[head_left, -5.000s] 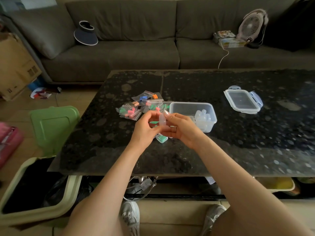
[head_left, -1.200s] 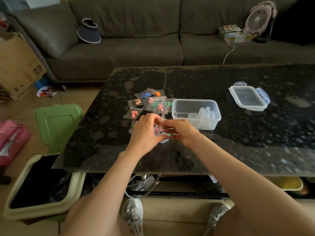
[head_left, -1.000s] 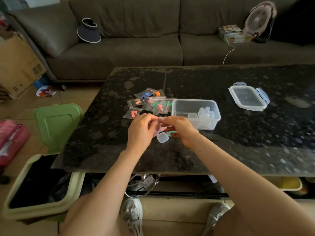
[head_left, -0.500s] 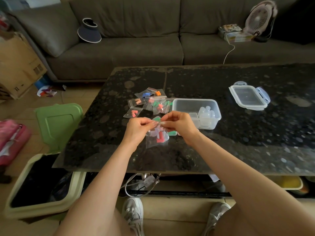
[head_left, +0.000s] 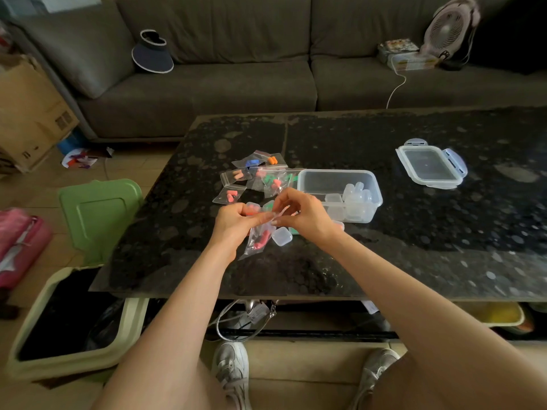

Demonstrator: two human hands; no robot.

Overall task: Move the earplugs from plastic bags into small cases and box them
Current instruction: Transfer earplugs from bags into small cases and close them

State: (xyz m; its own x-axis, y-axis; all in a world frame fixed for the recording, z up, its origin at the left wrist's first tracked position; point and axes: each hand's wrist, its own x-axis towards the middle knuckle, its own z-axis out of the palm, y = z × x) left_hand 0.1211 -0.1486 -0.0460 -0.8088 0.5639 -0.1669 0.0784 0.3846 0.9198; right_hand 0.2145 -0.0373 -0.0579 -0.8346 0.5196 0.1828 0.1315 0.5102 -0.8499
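Fingertips of left hand (head_left: 233,221) and right hand (head_left: 306,216) pinch the top of a clear bag (head_left: 250,250). Red earplugs (head_left: 262,239) hang inside, over the table (head_left: 414,247) towards its near edge, small case (head_left: 281,236) just beside.

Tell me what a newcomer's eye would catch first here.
Over the table, near its front edge, the left hand and right hand pinch the top of a clear bag holding red earplugs. Just behind lie more bags of coloured plugs, with a clear box of small cases to their right. The lid sits apart, farther right.
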